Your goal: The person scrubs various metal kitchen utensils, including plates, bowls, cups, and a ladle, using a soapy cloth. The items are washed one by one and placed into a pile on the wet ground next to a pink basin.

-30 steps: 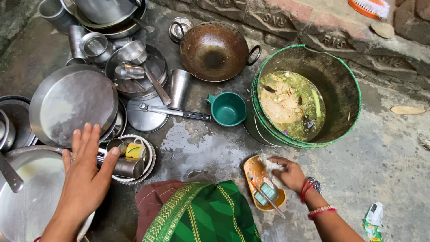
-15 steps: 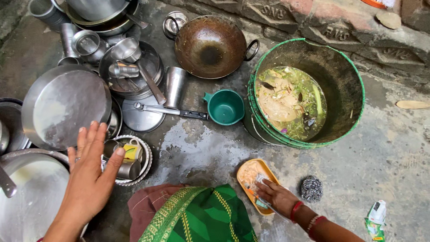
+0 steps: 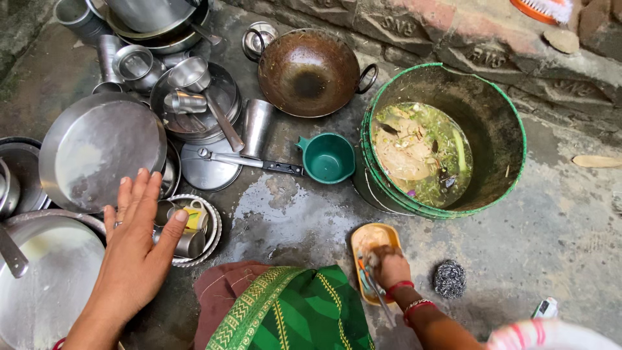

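Note:
My left hand (image 3: 136, 249) hovers open, fingers spread, over a pile of steel dishes, its fingertips at the edge of a large steel plate (image 3: 97, 152) and beside a small steel basket (image 3: 210, 236) holding cups. My right hand (image 3: 387, 267) presses down into a yellow soap dish (image 3: 370, 234) on the wet ground. Its fingers are curled on what looks like a brownish scrub pad. A steel wool scrubber (image 3: 449, 279) lies loose on the ground just right of that hand. A thin handle sticks out of the dish below my wrist.
A green bucket (image 3: 513, 133) of murky water and food scraps stands at the right, with a green mug (image 3: 329, 159) beside it. A dark wok (image 3: 310, 71), steel pots, tumblers and a black-handled utensil (image 3: 259, 162) crowd the upper left. A brick ledge runs along the top.
My right hand has let go of the steel wool scrubber, which now lies on the ground, and has moved back into the soap dish. My left hand has barely moved.

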